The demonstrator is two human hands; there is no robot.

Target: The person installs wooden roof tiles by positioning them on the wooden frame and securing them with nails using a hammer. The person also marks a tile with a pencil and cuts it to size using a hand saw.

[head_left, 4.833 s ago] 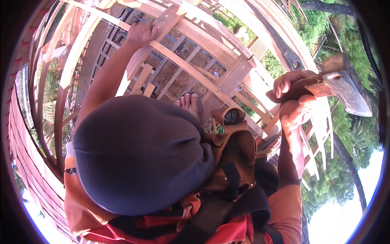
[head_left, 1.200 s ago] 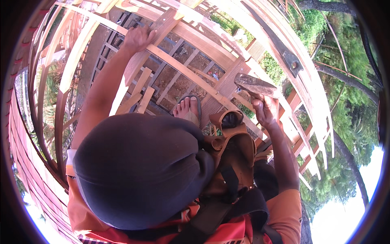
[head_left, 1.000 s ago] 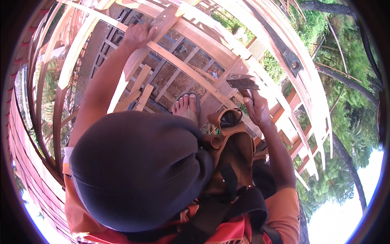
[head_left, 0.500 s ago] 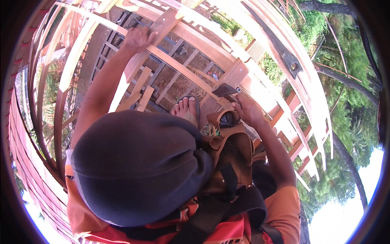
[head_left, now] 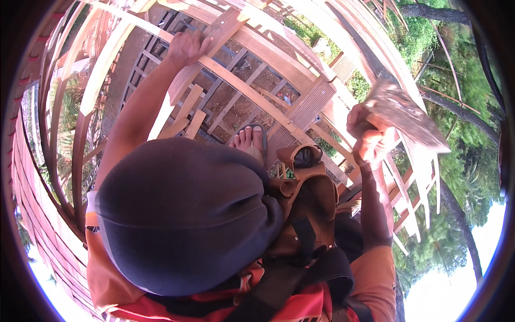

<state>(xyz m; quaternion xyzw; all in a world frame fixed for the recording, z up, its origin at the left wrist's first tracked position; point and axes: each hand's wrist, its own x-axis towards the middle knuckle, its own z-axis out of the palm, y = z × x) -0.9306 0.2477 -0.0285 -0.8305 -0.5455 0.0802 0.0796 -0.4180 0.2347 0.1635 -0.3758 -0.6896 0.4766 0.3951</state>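
My left hand [head_left: 185,48] is closed over a long narrow wooden strip [head_left: 241,86], where the strip crosses a grooved wooden beam [head_left: 221,28]. At the right, my raised right hand [head_left: 369,137] grips a broad-bladed chopping tool [head_left: 410,112]. Motion blurs its wide metal blade, and my fingers hide the handle. The blade is apart from the wood, up and to the right of the second grooved beam [head_left: 311,102] that the strip crosses. Under my right arm, a brown leather tool pouch [head_left: 316,198] hangs at my waist.
My sandalled foot [head_left: 251,139] stands by the lower beam. Gaps between timbers open onto the ground and a lattice of bars [head_left: 236,110] far below. Short wood offcuts [head_left: 190,104] lie near my left arm. Trees [head_left: 456,177] stand at the right.
My right hand has swung the tool up and to the right, away from the strip and the lower beam. My left hand keeps its place on the strip.
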